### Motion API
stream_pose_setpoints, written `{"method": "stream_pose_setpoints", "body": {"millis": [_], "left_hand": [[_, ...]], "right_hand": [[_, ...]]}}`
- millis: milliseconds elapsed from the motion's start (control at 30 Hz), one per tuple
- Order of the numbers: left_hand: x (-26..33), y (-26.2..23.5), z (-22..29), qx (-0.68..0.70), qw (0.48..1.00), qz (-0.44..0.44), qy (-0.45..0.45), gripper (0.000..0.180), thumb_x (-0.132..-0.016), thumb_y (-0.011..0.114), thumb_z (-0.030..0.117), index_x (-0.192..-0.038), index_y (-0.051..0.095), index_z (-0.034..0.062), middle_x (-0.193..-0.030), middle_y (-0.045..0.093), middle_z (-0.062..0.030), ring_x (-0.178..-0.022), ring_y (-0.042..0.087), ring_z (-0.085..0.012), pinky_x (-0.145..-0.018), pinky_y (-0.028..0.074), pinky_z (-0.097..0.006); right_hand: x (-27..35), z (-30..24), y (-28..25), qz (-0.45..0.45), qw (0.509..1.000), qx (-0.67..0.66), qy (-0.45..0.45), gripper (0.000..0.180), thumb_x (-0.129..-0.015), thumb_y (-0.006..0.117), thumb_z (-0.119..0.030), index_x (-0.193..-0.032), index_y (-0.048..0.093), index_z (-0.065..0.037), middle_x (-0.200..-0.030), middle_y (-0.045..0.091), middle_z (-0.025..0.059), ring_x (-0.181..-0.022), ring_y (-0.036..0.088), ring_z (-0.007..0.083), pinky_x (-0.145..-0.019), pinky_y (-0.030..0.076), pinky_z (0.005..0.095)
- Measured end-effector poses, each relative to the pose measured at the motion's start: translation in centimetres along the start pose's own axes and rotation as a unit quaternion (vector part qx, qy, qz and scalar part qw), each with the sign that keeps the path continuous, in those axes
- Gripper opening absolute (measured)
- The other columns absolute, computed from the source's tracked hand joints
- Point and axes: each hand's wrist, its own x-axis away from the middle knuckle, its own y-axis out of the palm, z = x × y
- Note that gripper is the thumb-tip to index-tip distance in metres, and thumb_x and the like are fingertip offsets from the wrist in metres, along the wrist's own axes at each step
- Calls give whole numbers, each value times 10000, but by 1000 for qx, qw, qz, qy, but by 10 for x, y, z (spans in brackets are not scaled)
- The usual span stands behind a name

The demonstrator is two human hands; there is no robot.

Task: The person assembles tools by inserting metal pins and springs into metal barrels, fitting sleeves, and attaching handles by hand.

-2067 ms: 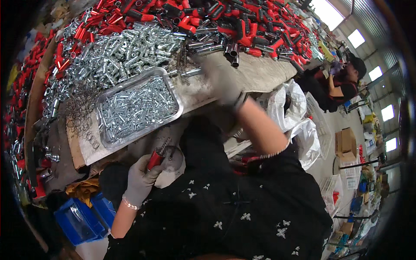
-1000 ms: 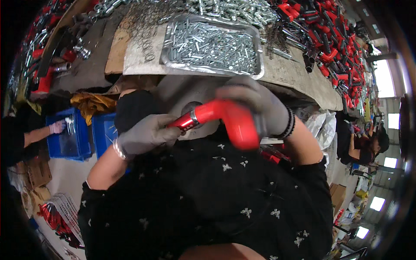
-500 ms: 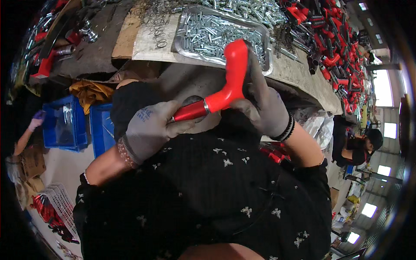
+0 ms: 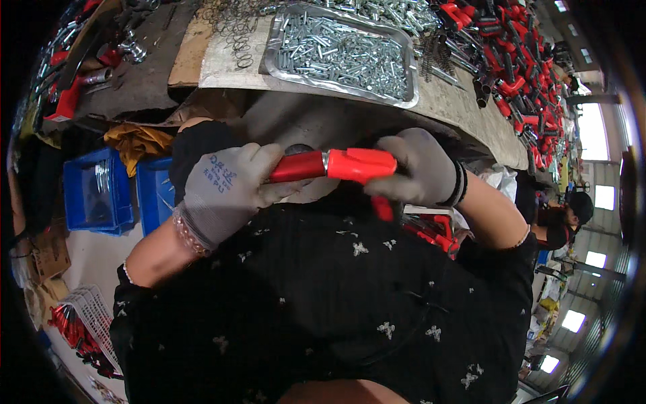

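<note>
In front of my chest I hold a bright red curved plastic handle (image 4: 360, 165) joined by a thin silver ring to a darker, shiny red tube (image 4: 297, 167). My left hand (image 4: 232, 182), in a grey glove, is closed round the tube, thumb and fingers pinching it from both sides. My right hand (image 4: 420, 168), also gloved, is closed on the bright red handle near its bend. Part of the handle hides behind those fingers; a blurred red end shows below them. The tube's left end is covered by my left hand.
Beyond my hands, a metal tray (image 4: 340, 87) of small silver pins stands on the workbench. Loose wire springs (image 4: 243, 40) lie left of it, piled red handles (image 4: 521, 74) right. Blue bins (image 4: 101, 192) stand at left. Another person (image 4: 562, 219) is at far right.
The handle has turned: its grip end pointed up and away before, and now points down toward me. My right hand has shifted its hold; my left stays on the tube.
</note>
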Motion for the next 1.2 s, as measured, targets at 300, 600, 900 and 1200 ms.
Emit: {"method": "stream_pose_setpoints", "body": {"millis": [300, 600, 900, 1200], "left_hand": [[-1, 3, -5, 279, 943, -127, -127, 376, -833, 714, 302, -1060, 647, 11, -820, 653, -138, -745, 650, -254, -683, 496, -363], [-3, 13, -34, 501, 707, -443, -232, 386, -924, 609, 403, -999, 655, 28, -696, 600, -26, -620, 558, -89, -558, 417, -257], [5, 15, -22, 524, 729, -391, -204, 369, -954, 598, 408, -996, 649, 45, -676, 575, -5, -588, 546, -79, -536, 421, -253], [11, 17, -8, 83, 993, -83, -11, 314, -850, 715, 283, -1032, 650, 35, -834, 639, -142, -782, 655, -292, -697, 498, -388]], "right_hand": [[-9, -24, 8, 31, 834, -532, 142, 340, -899, 653, -240, -1128, 649, 11, -921, 689, 51, -785, 626, 128, -727, 499, 288], [-27, -17, 21, 163, 892, 254, -337, 326, -723, 681, -172, -1040, 617, -132, -1002, 611, 32, -902, 589, 182, -771, 500, 346], [-27, -10, 18, 122, 904, 241, -330, 343, -749, 707, -220, -1069, 622, -132, -898, 625, 49, -728, 603, 225, -665, 494, 350], [-26, -7, 22, -65, 887, -406, 210, 370, -935, 580, -310, -1126, 638, 2, -1085, 659, 99, -1025, 612, 172, -912, 463, 310]]}}
